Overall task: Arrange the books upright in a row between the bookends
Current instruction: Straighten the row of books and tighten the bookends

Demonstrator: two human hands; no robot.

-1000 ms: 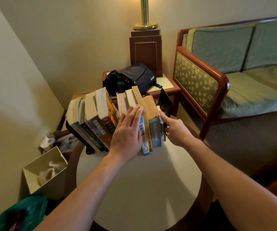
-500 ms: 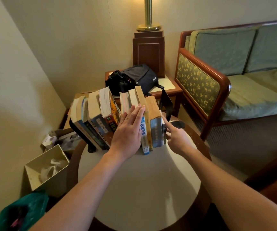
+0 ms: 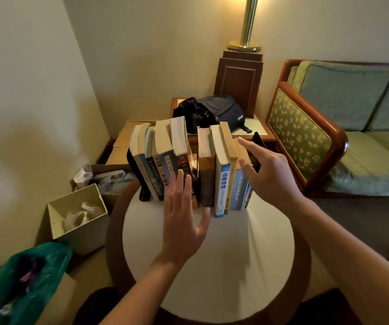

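Several books (image 3: 206, 167) stand in a row on the round table (image 3: 212, 266), the left group leaning left, the right group nearly upright, with a narrow gap between them. A black bookend (image 3: 142, 184) props the left end; another black bookend (image 3: 258, 146) stands at the right end, partly hidden. My left hand (image 3: 184, 221) is flat with straight fingers against the spines near the gap. My right hand (image 3: 266, 170) is spread open beside the rightmost books, fingers reaching toward the right bookend.
A black bag (image 3: 214, 112) lies on the side table behind, by a lamp base (image 3: 239, 87). A green sofa (image 3: 343, 127) stands at right. At left are a cream bin (image 3: 78, 216), cardboard boxes (image 3: 123, 146) and a green plastic bag (image 3: 24, 282).
My left hand slid left from the right group of books to the gap. My right hand let go of the right bookend and opened up. The right books now stand straighter.
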